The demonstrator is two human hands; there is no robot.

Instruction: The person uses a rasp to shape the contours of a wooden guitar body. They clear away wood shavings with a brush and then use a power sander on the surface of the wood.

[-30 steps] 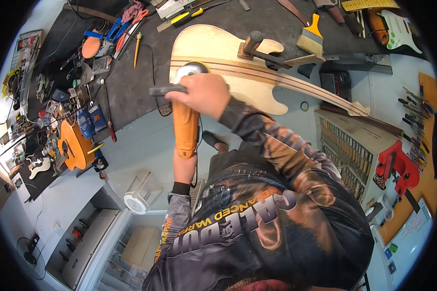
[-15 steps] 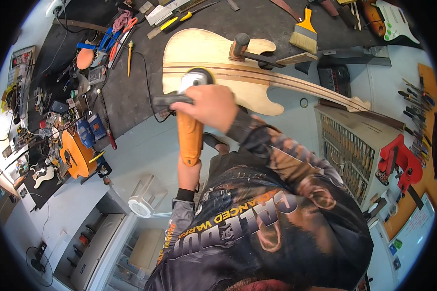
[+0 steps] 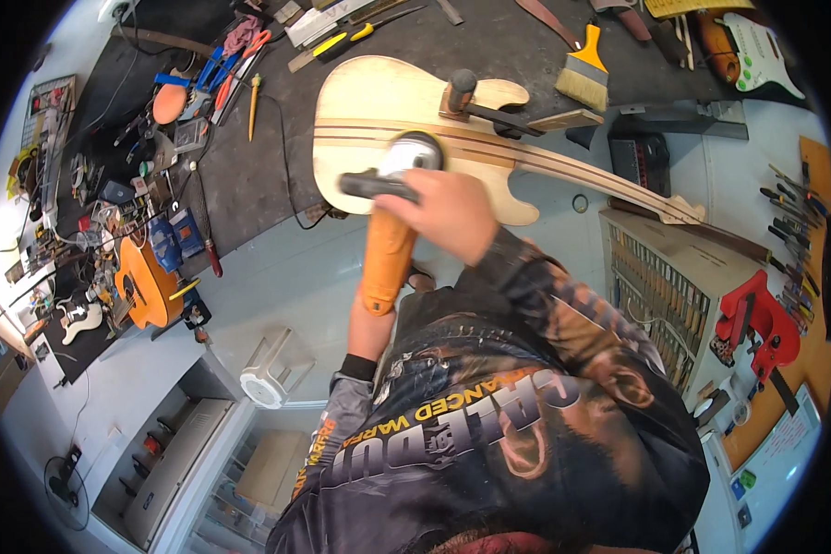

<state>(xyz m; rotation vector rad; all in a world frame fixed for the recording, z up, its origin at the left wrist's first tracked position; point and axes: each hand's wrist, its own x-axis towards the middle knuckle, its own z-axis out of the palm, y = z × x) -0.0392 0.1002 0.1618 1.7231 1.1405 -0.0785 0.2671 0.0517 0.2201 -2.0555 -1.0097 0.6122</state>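
Across the workbench's (image 3: 245, 185) near edge lies an unfinished wooden guitar (image 3: 360, 97), just beyond the fingers and under the head of an orange power tool (image 3: 390, 258). The right hand (image 3: 457, 217) wraps the tool's front, fingers curled against its black side handle (image 3: 365, 185); the left hand (image 3: 371, 328) meets its rear, fingers hidden, spread untellable.

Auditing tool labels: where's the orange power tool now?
Head view, just left of centre: the orange power tool is under the right hand, its head over the near side of the pale guitar body.
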